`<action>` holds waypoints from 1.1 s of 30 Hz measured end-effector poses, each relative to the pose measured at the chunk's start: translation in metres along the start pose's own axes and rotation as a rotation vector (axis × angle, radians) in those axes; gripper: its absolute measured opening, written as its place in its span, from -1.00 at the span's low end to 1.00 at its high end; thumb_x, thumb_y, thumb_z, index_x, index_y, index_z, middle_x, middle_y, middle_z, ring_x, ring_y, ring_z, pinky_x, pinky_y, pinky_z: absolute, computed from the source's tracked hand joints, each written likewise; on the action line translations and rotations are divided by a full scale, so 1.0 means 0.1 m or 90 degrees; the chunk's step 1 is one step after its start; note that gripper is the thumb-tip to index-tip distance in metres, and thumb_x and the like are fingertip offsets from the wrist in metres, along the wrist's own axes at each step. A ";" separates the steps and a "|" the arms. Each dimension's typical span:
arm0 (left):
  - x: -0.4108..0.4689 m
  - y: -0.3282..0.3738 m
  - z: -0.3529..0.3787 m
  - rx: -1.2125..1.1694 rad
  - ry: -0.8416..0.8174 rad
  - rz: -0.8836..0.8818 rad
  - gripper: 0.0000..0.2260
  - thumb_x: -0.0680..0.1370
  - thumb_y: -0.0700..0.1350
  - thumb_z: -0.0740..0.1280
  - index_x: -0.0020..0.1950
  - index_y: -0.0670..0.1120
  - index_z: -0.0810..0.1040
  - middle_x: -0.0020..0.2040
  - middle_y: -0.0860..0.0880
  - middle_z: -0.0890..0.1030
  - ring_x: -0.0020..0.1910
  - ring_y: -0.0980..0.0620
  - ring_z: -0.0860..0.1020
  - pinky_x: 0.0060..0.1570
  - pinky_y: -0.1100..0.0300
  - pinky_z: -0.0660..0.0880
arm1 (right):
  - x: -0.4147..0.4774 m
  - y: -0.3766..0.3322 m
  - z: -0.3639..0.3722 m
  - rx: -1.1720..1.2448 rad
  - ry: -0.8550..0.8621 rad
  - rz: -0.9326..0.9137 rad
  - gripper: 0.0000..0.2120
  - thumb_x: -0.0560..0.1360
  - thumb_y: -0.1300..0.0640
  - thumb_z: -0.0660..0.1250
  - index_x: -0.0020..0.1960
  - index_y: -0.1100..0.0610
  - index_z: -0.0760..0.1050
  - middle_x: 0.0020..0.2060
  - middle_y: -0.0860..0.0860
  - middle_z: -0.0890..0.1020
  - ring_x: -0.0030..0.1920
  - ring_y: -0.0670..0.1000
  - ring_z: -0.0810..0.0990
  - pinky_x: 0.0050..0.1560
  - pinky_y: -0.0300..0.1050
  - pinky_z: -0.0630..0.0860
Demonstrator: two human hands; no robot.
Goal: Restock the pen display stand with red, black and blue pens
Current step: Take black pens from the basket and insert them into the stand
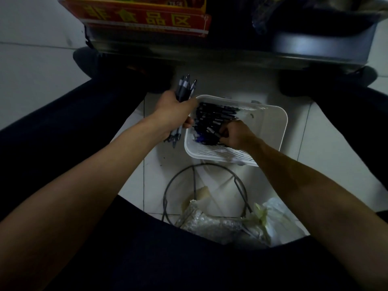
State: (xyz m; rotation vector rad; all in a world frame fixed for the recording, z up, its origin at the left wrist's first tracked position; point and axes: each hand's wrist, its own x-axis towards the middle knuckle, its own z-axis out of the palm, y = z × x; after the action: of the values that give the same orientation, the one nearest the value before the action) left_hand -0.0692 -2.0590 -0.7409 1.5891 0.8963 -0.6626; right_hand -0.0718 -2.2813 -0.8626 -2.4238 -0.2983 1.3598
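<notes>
A white slotted basket (pixel 270 122) lies on the tiled floor between my knees. A pile of dark pens (pixel 212 118) fills its left half. My left hand (pixel 174 110) is just left of the basket rim, closed around a bundle of pens (pixel 185 87) whose tips stick up and whose other ends poke out below my wrist. My right hand (pixel 235 135) is inside the basket, its fingers pinched on pens in the pile. The dim light hides the pen colours, apart from a bluish tint at the pile's near edge. No display stand shows.
A dark metal shelf base (pixel 210 49) with a red and yellow sign (pixel 144 19) stands ahead. A wire bin (pixel 205 198) holding a clear bag and wrapping sits just in front of me. My dark trouser legs flank both sides.
</notes>
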 end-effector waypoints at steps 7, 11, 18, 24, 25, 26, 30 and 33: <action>0.00 -0.01 -0.01 0.076 0.005 0.031 -0.80 0.47 -0.16 0.51 -0.20 -0.09 0.49 -0.33 -0.03 0.51 -0.48 0.10 0.48 -0.47 0.23 0.47 | -0.23 -0.07 -0.18 0.431 -0.140 -0.021 -0.82 0.36 0.35 0.55 -0.13 0.10 0.68 -0.30 -0.05 0.71 -0.24 -0.15 0.67 -0.13 -0.30 0.56; -0.01 -0.01 -0.02 0.040 0.026 0.020 -0.59 0.36 -0.03 0.61 0.04 -0.17 0.53 -0.23 0.00 0.53 -0.45 0.14 0.49 -0.53 0.30 0.43 | -0.27 -0.20 -0.22 0.682 -0.226 -0.023 -0.80 0.33 0.37 0.49 -0.16 0.09 0.71 -0.17 0.07 0.72 -0.09 0.04 0.70 0.06 -0.11 0.65; -0.04 0.02 -0.01 0.049 0.021 0.001 -0.67 0.38 0.01 0.59 -0.07 -0.12 0.53 -0.36 0.02 0.50 -0.50 0.12 0.46 -0.51 0.28 0.42 | -0.25 -0.54 -0.26 0.812 -0.298 -0.079 -0.82 0.36 0.35 0.42 -0.15 0.11 0.70 -0.24 0.04 0.70 -0.18 -0.01 0.68 -0.05 -0.17 0.61; -0.08 0.07 -0.03 0.030 0.042 0.005 -0.82 0.49 -0.11 0.46 -0.28 -0.04 0.53 -0.44 0.02 0.50 -0.51 0.13 0.50 -0.43 0.25 0.48 | -0.17 -0.52 -0.26 0.752 -0.295 -0.055 -0.81 0.47 0.19 0.44 0.07 0.09 0.67 -0.07 0.07 0.69 -0.12 0.02 0.63 -0.05 -0.16 0.57; -0.08 0.07 -0.04 0.015 0.042 0.004 -0.83 0.48 -0.12 0.45 -0.28 -0.05 0.53 -0.43 0.01 0.51 -0.48 0.10 0.52 -0.36 0.20 0.53 | -0.13 -0.47 -0.24 0.624 -0.213 -0.034 -0.84 0.50 0.15 0.44 0.08 0.08 0.65 -0.09 0.03 0.69 -0.12 -0.01 0.64 -0.04 -0.17 0.57; -0.09 0.08 -0.03 -0.011 0.036 -0.003 -0.86 0.49 -0.14 0.44 -0.24 -0.06 0.54 -0.41 -0.01 0.53 -0.45 0.06 0.57 -0.30 0.14 0.59 | -0.08 -0.41 -0.22 0.446 -0.113 -0.018 -0.83 0.52 0.09 0.44 0.09 0.08 0.65 -0.07 0.00 0.69 -0.08 -0.02 0.64 0.00 -0.16 0.56; -0.12 0.10 0.01 -0.089 -0.028 -0.043 -0.96 0.56 -0.23 0.37 -0.04 -0.17 0.52 -0.26 -0.14 0.64 -0.25 -0.16 0.72 -0.18 -0.03 0.68 | 0.03 -0.05 -0.08 0.011 0.134 0.044 -0.69 0.49 0.08 0.39 0.21 0.11 0.62 0.15 0.12 0.67 0.17 0.16 0.61 0.12 -0.08 0.53; -0.13 0.09 0.01 -0.076 -0.053 -0.056 -0.93 0.58 -0.26 0.34 0.01 -0.27 0.51 -0.17 -0.27 0.65 -0.23 -0.18 0.72 -0.19 -0.04 0.68 | 0.04 0.02 -0.05 -0.007 0.102 0.032 -0.58 0.45 0.21 0.36 0.31 0.14 0.56 0.26 0.18 0.60 0.25 0.22 0.56 0.21 0.01 0.53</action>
State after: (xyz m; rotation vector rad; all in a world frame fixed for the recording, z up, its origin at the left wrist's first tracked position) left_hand -0.0683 -2.0634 -0.7255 1.4125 0.9316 -0.7192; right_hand -0.0659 -2.2828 -0.8639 -2.5468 -0.2057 1.1781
